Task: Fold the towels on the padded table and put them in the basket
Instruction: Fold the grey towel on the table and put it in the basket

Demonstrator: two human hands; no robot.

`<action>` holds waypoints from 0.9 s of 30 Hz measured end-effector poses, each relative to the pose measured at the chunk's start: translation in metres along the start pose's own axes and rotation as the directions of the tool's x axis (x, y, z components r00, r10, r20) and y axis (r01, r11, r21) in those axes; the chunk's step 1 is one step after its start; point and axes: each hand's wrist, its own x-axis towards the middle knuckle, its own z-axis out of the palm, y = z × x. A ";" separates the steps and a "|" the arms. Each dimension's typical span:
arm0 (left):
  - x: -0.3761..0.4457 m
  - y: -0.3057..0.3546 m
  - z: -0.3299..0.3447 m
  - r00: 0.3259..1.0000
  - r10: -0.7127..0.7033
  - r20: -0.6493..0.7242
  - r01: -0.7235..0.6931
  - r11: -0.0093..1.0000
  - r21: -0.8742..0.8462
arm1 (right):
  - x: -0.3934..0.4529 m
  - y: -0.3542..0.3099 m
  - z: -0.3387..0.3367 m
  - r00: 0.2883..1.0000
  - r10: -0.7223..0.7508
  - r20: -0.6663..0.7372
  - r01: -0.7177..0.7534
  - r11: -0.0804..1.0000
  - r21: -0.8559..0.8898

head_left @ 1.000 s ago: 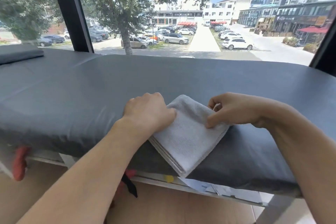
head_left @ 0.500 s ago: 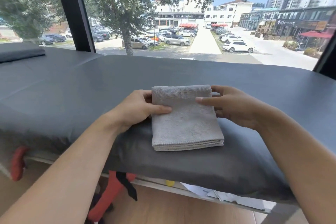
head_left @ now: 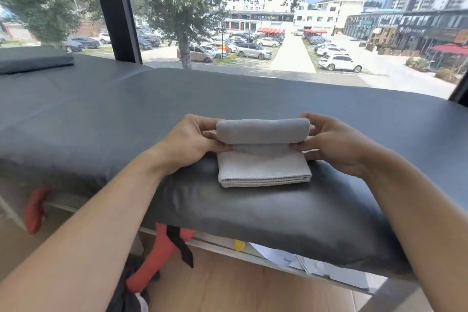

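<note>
A light grey towel (head_left: 263, 159), folded into a thick small rectangle, lies near the front edge of the dark grey padded table (head_left: 101, 114). Its far half is lifted and curled over toward me. My left hand (head_left: 192, 139) pinches the towel's left far corner, thumb below and fingers behind. My right hand (head_left: 329, 142) pinches the right far corner the same way. No basket is in view.
A dark grey cushion (head_left: 33, 59) lies at the table's far left. A big window with a black post (head_left: 114, 7) stands right behind the table. Under the table's front edge hang red cloth (head_left: 157, 261), another red piece (head_left: 35, 210) and white papers (head_left: 304, 263).
The towel was turned square to me, then both hands moved to its far corners and lifted the far half up and over toward me.
</note>
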 end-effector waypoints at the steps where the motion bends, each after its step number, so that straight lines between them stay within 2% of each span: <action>1: 0.000 0.000 0.001 1.000 0.005 -0.003 -0.005 1.000 -0.010 | -0.001 0.000 -0.001 1.000 -0.010 0.005 0.010 1.000 -0.015; 5: -0.002 0.002 0.002 0.999 0.041 0.013 -0.042 0.999 0.018 | -0.005 0.000 -0.004 0.999 -0.042 0.027 0.045 0.991 -0.123; 9: -0.010 0.012 -0.003 0.994 -0.012 0.113 0.000 0.995 0.105 | -0.013 -0.006 -0.010 0.998 -0.030 0.055 0.042 0.971 -0.236; 12: -0.016 0.023 -0.003 0.977 -0.051 0.208 0.030 0.994 0.105 | -0.020 -0.015 -0.009 0.997 0.004 0.079 0.018 0.961 -0.277; 14: -0.019 0.027 0.000 0.976 -0.056 0.212 0.025 0.989 0.144 | -0.023 -0.022 -0.005 0.997 0.010 0.071 0.012 0.951 -0.310; 16: -0.020 0.028 0.003 0.982 -0.051 0.182 0.007 0.973 0.230 | -0.026 -0.027 0.003 1.000 -0.009 0.023 0.018 0.900 -0.435; 19: -0.019 0.027 0.005 0.987 -0.054 0.149 0.014 0.966 0.257 | -0.029 -0.031 0.015 0.998 -0.053 -0.037 0.015 0.743 -0.669; 24: -0.021 0.024 0.009 0.966 -0.175 0.189 0.104 0.936 0.337 | -0.027 -0.023 0.019 0.996 0.085 0.004 -0.062 0.755 -0.653; 27: -0.020 0.023 0.014 0.963 -0.204 0.174 0.129 0.921 0.367 | -0.022 -0.014 0.020 0.997 0.075 -0.030 -0.078 0.771 -0.632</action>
